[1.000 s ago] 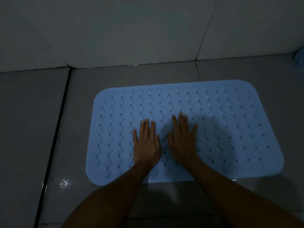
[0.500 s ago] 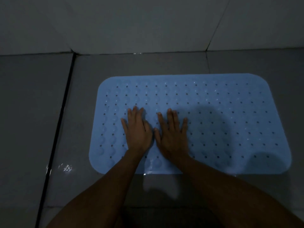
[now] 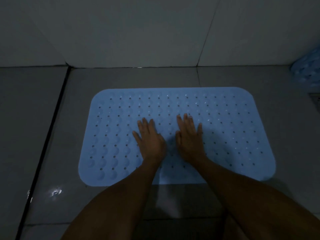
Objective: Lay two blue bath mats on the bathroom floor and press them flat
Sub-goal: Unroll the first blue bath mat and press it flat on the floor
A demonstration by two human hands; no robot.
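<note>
Two forearms: bare, reaching forward from the bottom edge of the view, over the near strip of grey floor (image 3: 43, 118) tile.
Wet patch: a small glint on the tile near the left forearm, beside the dark grout line (image 3: 46, 135) that runs away to the wall.
Blue bath mat (image 3: 233, 132): lying spread out on the floor, long side across the view, rounded corners, rows of small holes and raised bumps; its near edge sits just beyond the forearms.
Left hand (image 3: 150, 141): palm down on the mat, left of centre, fingers extended and close together, gripping nothing.
Right hand (image 3: 189, 139): palm down on the mat just beside the left one, a narrow gap of mat between them, fingers straight and slightly fanned, gripping nothing.
Shadow: a dark blur on the mat to the right of the right hand.
Wall (image 3: 138, 32): pale tiles meeting the floor just past the mat's far edge.
Second blue mat (image 3: 308, 70): partly in view at the far right edge, bunched, against the wall.
Floor drain (image 3: 316, 99): cut off at the right edge, just below the bunched mat.
</note>
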